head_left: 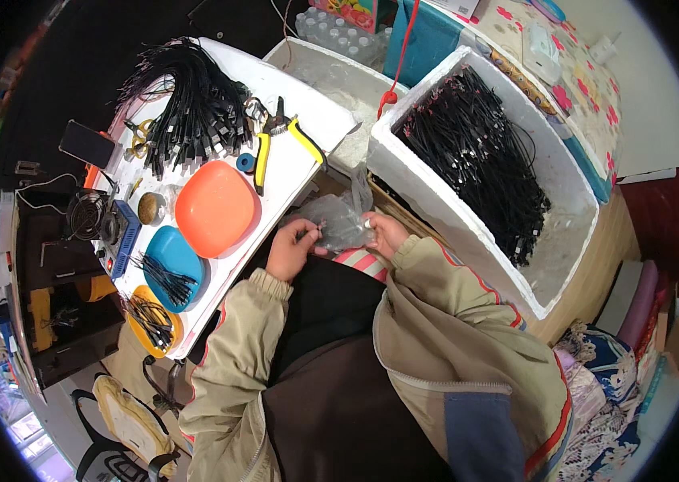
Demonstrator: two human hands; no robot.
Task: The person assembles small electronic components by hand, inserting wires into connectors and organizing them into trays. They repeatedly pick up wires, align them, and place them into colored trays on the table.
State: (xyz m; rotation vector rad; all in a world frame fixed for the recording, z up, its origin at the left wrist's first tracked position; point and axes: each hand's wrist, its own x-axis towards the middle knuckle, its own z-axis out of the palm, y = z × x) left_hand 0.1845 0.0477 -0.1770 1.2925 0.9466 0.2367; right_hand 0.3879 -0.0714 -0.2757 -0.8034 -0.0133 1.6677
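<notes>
A clear plastic bag [341, 221] is stretched between my hands, over my lap and beside the table's edge. My left hand [289, 251] pinches the bag's left side with thumb and fingers. Gripping its right side, my right hand [388, 234] has its fingers closed. What the bag holds, if anything, I cannot make out. Beyond it on the white table lie wire strippers [310, 145] with yellow and black handles. An orange plastic dish [215, 210] sits to the left of my left hand.
A bundle of black cables [195, 112] covers the table's far end. Blue [164, 247] and yellow [140, 299] dishes hold short black wires. At right, a white foam box [568, 265] contains many black cables. A phone [87, 145] stands at the table's left edge, above a blue device [124, 237].
</notes>
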